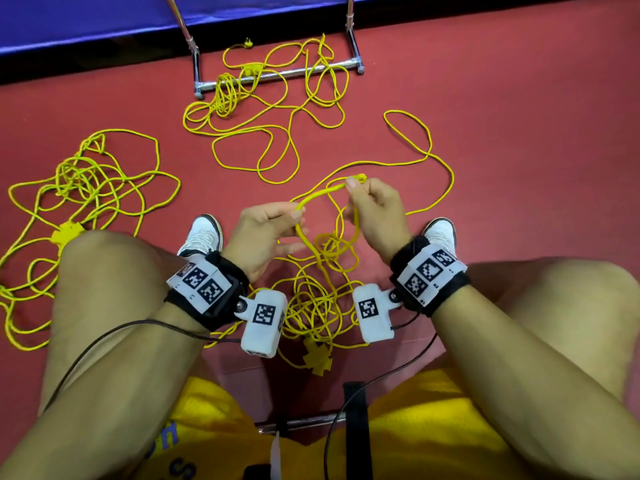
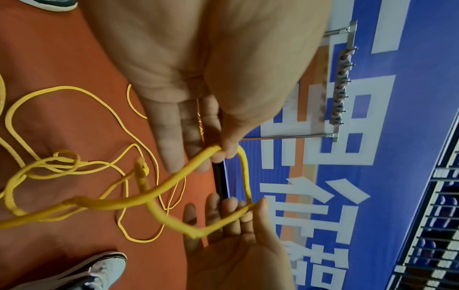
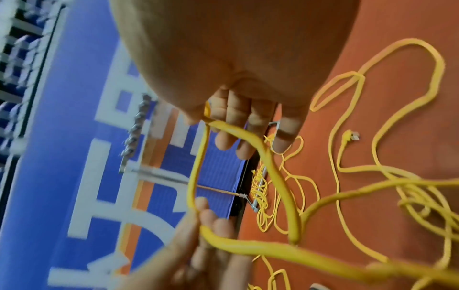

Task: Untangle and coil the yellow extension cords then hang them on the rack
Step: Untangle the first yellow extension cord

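I see both hands raised between the knees over the red floor. My left hand pinches the yellow cord between thumb and forefinger, other fingers loosely spread. My right hand, slightly farther out, pinches the same strand at its thumb tip, fingers curled. The cord arcs between them, then drops into the tangle below. The rack stands well ahead.

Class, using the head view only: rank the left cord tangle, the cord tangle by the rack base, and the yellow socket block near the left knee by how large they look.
1. Left cord tangle: largest.
2. Tangle by the rack base: next, though it lies farther away, so unsure.
3. Socket block: smallest, partly hidden by the knee.
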A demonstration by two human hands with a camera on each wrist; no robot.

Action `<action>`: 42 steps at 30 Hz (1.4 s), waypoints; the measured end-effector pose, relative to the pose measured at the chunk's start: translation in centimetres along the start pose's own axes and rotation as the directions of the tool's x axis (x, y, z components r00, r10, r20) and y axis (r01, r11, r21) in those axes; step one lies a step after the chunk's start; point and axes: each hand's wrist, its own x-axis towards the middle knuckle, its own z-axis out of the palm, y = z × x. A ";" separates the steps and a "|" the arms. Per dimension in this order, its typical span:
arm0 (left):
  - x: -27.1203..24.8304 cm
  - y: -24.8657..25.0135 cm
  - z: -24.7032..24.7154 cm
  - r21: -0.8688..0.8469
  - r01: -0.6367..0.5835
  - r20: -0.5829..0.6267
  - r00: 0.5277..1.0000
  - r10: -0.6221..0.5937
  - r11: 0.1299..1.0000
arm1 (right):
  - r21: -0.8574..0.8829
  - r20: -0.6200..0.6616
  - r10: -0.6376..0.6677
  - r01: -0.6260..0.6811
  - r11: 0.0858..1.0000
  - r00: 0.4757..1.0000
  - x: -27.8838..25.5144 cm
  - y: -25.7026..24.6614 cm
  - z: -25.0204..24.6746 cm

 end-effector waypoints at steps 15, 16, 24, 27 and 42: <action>0.8 -0.1 -0.7 0.154 -0.044 -0.208 0.975 0.076 0.987 | 0.218 0.350 0.205 -0.292 0.931 0.914 0.2 -2.2 -1.1; 0.8 -0.1 -0.9 0.152 -0.045 -0.200 0.977 0.075 0.987 | 0.186 0.360 0.202 -0.282 0.941 0.911 0.3 -2.5 -1.3; 0.6 0.0 -0.7 0.156 -0.098 -0.147 0.982 0.121 0.983 | 0.273 0.385 0.233 -0.351 0.895 0.893 -0.1 -2.5 -1.6; 0.7 0.0 -0.9 0.163 -0.119 -0.174 0.974 0.147 0.980 | 0.290 0.417 0.265 -0.403 0.868 0.870 -0.1 -2.3 -1.8; 0.6 0.8 -1.4 0.139 -0.206 -0.214 0.949 0.232 0.969 | -0.053 0.692 0.458 -0.593 0.803 0.559 0.0 -3.0 -3.9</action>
